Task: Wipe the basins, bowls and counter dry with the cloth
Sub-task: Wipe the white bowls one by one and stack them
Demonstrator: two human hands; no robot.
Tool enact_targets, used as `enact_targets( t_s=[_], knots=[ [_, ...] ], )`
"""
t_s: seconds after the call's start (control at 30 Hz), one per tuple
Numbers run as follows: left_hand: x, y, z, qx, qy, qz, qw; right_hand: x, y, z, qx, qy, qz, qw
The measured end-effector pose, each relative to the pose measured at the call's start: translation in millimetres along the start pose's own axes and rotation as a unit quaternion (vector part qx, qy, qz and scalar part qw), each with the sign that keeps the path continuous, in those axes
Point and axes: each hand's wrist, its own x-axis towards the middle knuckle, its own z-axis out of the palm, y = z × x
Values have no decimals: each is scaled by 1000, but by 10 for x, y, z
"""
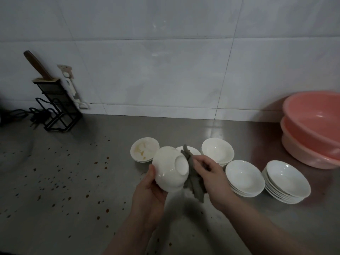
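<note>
My left hand (147, 190) grips a white bowl (170, 169) tilted with its foot ring towards me, held above the steel counter (73, 181). My right hand (209, 173) grips a grey cloth (193, 179) and presses it against the bowl's right side and base. White bowl stacks stand behind and to the right: a stained one (144, 150), a stack (218, 150), a stack (244, 178) and a taller stack (287, 181). Two nested pink basins (312, 129) stand at the far right.
Brown droplets (60, 177) speckle the counter's left half. A black knife rack (55, 103) with a wooden-handled knife, a white peeler and a black cable stand at the back left against the tiled wall (165, 61).
</note>
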Motion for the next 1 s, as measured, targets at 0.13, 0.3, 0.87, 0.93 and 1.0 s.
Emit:
enact_targets(
  t_s=[0.13, 0.3, 0.87, 0.93, 1.0],
  knots=[
    [39, -54, 34, -6, -8, 10, 1000, -320, 191, 287, -6, -5, -3, 1000],
    [60, -200, -103, 226, -8, 133, 965, -227, 68, 270, -4, 45, 15, 999],
    [276, -255, -484, 633, -10, 384, 672, -182, 213, -66, 120, 43, 168, 978],
    [243, -190, -417, 566, 62, 273, 776, -160, 213, -117, 118, 42, 158, 979],
    [246, -182, -402, 490, 66, 149, 857, -161, 233, -153, 110, 46, 161, 980]
  ],
)
